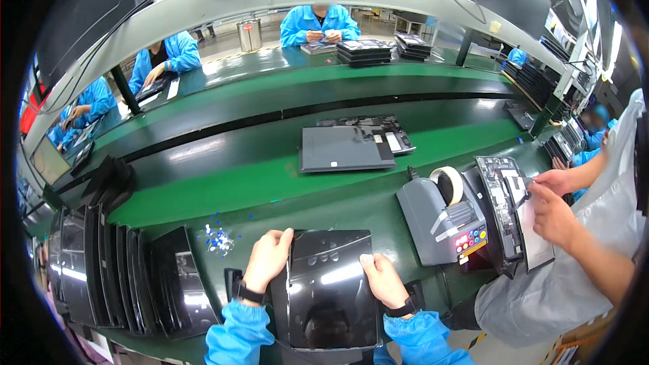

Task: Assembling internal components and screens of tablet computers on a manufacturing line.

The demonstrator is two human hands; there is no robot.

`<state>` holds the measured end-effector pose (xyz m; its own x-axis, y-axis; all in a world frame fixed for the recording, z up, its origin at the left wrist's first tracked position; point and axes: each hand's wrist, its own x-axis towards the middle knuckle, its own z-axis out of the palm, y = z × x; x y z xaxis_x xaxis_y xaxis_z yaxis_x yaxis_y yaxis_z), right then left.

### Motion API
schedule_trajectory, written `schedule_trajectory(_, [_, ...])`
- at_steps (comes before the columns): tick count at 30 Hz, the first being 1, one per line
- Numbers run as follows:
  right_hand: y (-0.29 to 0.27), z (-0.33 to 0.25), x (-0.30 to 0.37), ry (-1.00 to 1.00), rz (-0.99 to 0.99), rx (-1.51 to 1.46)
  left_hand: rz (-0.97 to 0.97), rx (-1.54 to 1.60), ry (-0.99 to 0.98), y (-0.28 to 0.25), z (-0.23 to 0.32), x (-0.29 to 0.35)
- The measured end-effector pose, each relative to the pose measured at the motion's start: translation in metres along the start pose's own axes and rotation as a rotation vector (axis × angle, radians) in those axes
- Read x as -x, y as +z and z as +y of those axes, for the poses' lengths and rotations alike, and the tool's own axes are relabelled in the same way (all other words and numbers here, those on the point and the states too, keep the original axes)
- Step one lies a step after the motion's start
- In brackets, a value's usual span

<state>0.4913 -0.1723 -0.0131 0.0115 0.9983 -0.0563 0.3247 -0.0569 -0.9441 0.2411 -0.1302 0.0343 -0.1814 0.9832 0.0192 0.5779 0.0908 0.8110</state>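
Note:
A glossy black tablet (331,307) lies in front of me at the near edge of the bench, screen side up and reflecting the ceiling lights. My left hand (268,257) grips its left edge near the top corner, the thumb along the rim. On the opposite side my right hand (384,280) holds the right edge, thumb on the glass and the other fingers hidden beneath. Both wrists carry black bands over blue sleeves. Left of the tablet is a scatter of small blue and white bits (219,240).
Several black tablets (122,274) stand in a leaning row at left. A grey tape dispenser (433,220) sits at right; beside it a co-worker's hands (558,206) work on an opened tablet (503,196). More tablet parts (345,149) rest on the green conveyor (236,192). A shelf beam (270,3) crosses above.

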Motion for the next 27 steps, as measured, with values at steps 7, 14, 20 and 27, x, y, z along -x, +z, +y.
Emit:
schedule_trajectory(7, [-0.006, -0.010, 0.001, 0.118, -0.105, -0.106, -0.313, 0.145, -0.121, 0.005, -0.003, -0.013])
schedule_trajectory(14, [-0.005, -0.017, 0.003, 0.074, -0.060, 0.151, -0.273, 0.040, -0.145, 0.006, -0.014, -0.013])
schedule_trajectory(20, [0.009, -0.018, 0.014, 0.001, 0.131, 0.380, 0.169, -0.400, 0.427, 0.026, 0.017, 0.004])
schedule_trajectory(27, [-0.015, -0.029, 0.043, -0.092, 0.405, 0.162, 0.026, -0.163, 0.526, 0.051, 0.028, -0.002])
